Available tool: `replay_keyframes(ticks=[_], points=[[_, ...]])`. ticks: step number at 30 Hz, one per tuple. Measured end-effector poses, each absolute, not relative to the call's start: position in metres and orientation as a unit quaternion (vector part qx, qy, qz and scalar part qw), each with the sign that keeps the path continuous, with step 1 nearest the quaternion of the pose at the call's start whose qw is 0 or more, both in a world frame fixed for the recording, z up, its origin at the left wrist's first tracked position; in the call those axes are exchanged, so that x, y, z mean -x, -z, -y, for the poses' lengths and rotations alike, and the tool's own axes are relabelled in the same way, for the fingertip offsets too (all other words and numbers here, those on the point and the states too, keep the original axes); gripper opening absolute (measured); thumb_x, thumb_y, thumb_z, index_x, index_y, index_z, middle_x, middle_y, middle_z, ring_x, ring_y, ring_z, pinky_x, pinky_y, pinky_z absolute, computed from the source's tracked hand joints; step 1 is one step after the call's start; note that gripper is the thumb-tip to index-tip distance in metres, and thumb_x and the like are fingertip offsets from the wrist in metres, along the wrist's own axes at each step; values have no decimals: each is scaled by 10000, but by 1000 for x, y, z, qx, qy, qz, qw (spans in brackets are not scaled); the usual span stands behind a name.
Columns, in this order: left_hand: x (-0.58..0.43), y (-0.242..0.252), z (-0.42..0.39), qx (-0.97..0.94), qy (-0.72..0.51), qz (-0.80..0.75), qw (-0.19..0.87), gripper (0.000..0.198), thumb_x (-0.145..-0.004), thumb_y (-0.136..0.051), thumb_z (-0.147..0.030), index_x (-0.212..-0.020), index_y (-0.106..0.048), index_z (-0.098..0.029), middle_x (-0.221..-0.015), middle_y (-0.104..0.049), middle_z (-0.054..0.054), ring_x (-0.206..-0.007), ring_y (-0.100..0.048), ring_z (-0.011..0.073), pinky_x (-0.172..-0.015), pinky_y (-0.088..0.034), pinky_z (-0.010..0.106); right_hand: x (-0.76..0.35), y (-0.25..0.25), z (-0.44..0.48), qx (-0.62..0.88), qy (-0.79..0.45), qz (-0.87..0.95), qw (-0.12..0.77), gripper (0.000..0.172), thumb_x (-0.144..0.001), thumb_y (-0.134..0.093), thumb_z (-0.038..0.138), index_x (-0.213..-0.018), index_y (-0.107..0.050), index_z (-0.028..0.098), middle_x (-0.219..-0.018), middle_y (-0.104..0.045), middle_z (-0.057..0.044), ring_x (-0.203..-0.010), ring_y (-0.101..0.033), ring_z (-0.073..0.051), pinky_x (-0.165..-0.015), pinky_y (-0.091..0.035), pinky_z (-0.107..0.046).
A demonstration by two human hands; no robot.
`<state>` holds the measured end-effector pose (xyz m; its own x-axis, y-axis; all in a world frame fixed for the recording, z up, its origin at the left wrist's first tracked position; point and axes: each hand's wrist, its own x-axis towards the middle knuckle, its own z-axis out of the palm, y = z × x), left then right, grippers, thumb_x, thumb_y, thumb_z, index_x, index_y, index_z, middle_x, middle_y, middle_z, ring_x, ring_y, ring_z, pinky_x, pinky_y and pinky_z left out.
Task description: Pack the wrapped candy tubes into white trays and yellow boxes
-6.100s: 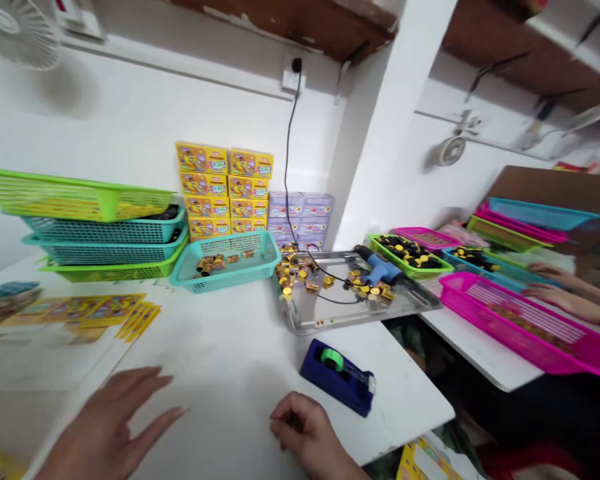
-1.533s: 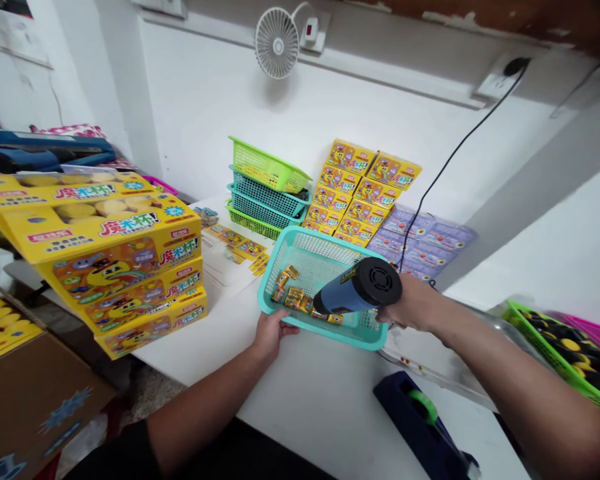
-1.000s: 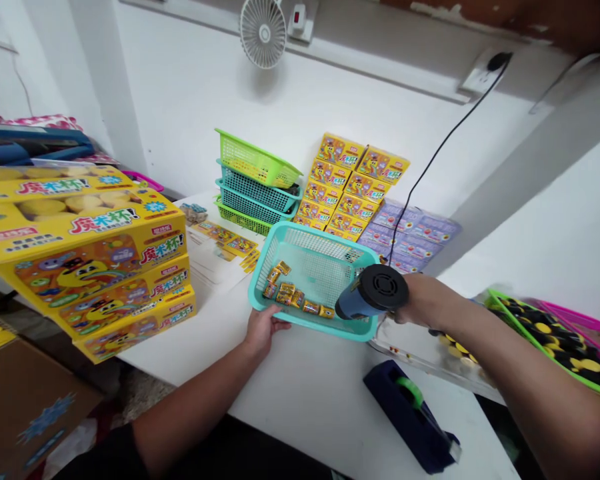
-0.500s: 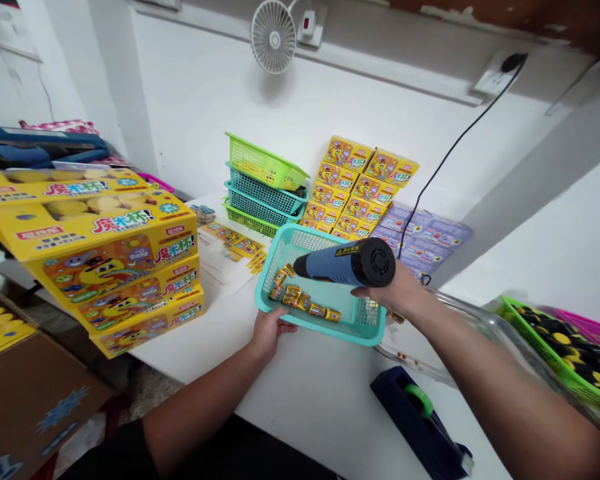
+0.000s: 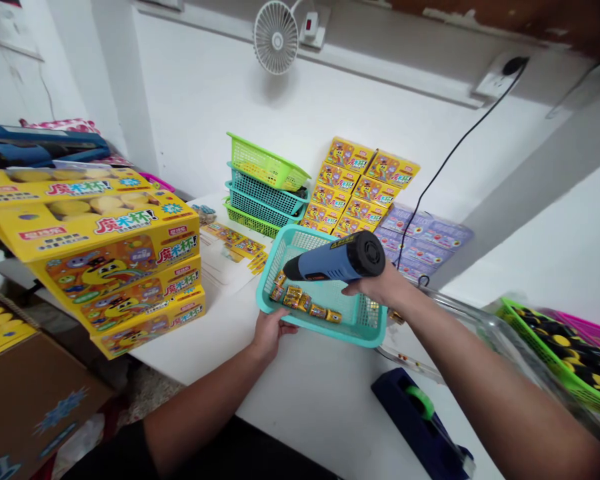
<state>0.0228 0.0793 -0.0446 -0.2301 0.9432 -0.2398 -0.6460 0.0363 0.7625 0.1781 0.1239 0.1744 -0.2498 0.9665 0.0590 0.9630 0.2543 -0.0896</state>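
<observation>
Head view: white table (image 5: 300, 400), teal basket (image 5: 325, 331), heat gun (image 5: 333, 262), wall fan (image 5: 276, 37).

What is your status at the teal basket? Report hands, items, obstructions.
Left hand gripping teal basket rim. Right hand holding blue heat gun, nozzle over gold packets. Gun hides basket's far side.

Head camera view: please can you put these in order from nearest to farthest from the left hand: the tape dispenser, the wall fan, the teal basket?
1. Teal plastic basket: touching the left hand at its front rim.
2. Blue tape dispenser: on the table, to the hand's right.
3. White wall fan: high on the wall ahead.
</observation>
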Motion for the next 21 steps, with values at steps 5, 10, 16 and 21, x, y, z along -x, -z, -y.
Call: replay_keyframes(ticks=[5,10,16,21], points=[[-23,46,-79,-183,-671,-403,595,356,-590,-666,-250,-906,-554,-131,-643,-679,49,-514,-645,201,-464,-537,290,-178,-168,-126,617,41,784,47,409,-658,-774,278,-1054,-702,208,-1003,-708,-43,-966,-665,-259,-732,-510,-281],[-23,44,-79,-182,-671,-401,596,363,-583,-666,-252,-906,-561,-124,-618,-677,52,-491,-633,198,-448,-527,282,-177,-164,-126,629,-24,777,16,367,-637,-794,285,-991,-720,219,-937,-709,-26,-907,-675,-235,-702,-497,-260],[-23,43,-78,-187,-668,-396,601,364,-582,-664,-271,-897,-579,-110,-614,-681,69,-497,-632,197,-457,-528,283,-179,-163,-125,638,-29,769,36,375,-632,-795,273,-990,-717,196,-932,-704,-37,-889,-675,-230,-706,-506,-264],[-23,44,-79,-184,-668,-400,600,352,-587,-662,-263,-896,-572,-121,-614,-674,53,-493,-628,190,-451,-526,279,-176,-169,-122,627,-13,777,51,346,-633,-797,290,-964,-725,216,-908,-704,-26,-870,-675,-229,-713,-510,-273]])
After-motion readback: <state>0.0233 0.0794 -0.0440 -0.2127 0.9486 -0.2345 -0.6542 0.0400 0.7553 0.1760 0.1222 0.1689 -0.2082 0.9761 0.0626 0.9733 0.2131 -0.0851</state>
